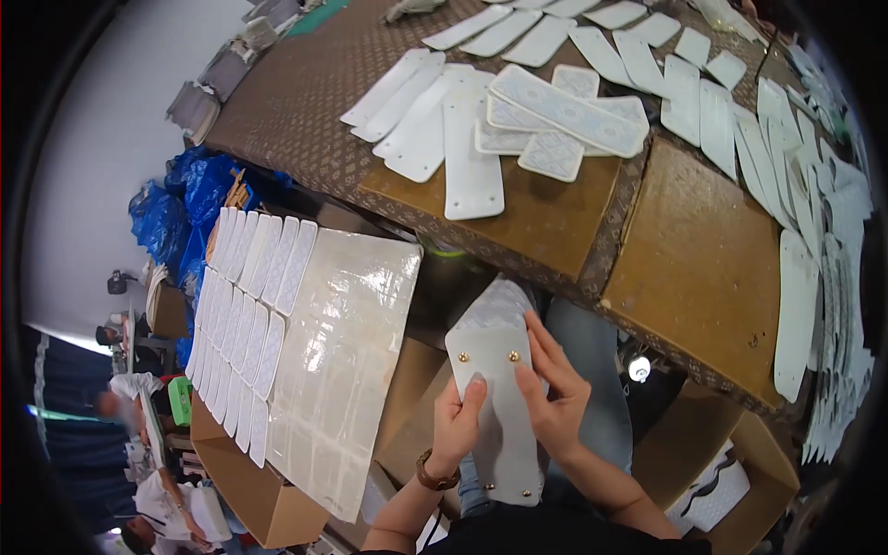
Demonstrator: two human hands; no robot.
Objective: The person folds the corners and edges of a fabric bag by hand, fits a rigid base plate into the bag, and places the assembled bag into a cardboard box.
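Over my lap, both hands hold a white strap-like panel (504, 425) with rounded corners. Two gold studs sit near its upper end and two smaller ones near its lower end. A piece with a pale quilted-looking pattern (497, 305) shows just above and behind it; whether the two are joined, I cannot tell. My left hand (453, 421) grips the panel's left edge, thumb on the front face. On the opposite edge my right hand (558, 393) is closed, its thumb pressing below the upper right stud. Fingers behind the panel are partly hidden.
Ahead is a table with a brown patterned cover (296, 111), bearing white panels (474, 148) and a pile of patterned pieces (569, 111). At left, a glossy board (342, 351) with rows of patterned pieces rests over a cardboard box (245, 504). Another box (768, 462) stands right. Co-workers sit far left.
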